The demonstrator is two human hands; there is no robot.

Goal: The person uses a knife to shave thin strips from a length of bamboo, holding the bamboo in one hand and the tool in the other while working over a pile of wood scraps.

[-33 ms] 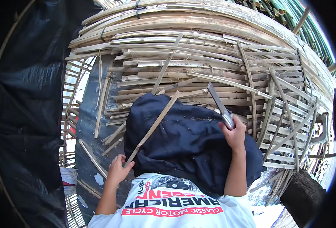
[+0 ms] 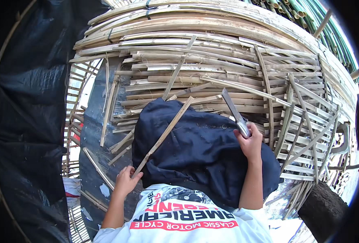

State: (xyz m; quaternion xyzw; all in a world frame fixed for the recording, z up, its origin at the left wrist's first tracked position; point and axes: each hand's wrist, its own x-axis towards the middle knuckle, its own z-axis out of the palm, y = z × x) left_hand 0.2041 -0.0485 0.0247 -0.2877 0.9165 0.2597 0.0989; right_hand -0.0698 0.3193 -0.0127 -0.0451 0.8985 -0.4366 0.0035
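My left hand [image 2: 126, 179] is closed around the near end of a split bamboo strip [image 2: 164, 137]. From there the strip slants away to the right, over dark navy cloth [image 2: 199, 158] that covers my lap. On the right, my right hand [image 2: 250, 141] grips a knife [image 2: 231, 104] by its handle. Its long, straight blade points forward and slightly left, apart from the strip. The lower part of the knife's handle is hidden inside my fingers.
Stacked bamboo slats [image 2: 195, 69] lie ahead of me. A slatted bamboo panel [image 2: 297, 85] stands at the right, near a dark block [image 2: 323, 204]. Black sheeting [image 2: 29, 121] hangs at the left. Loose strips [image 2: 98, 168] lie on a dark sheet; green bamboo poles [image 2: 329, 36] are at far right.
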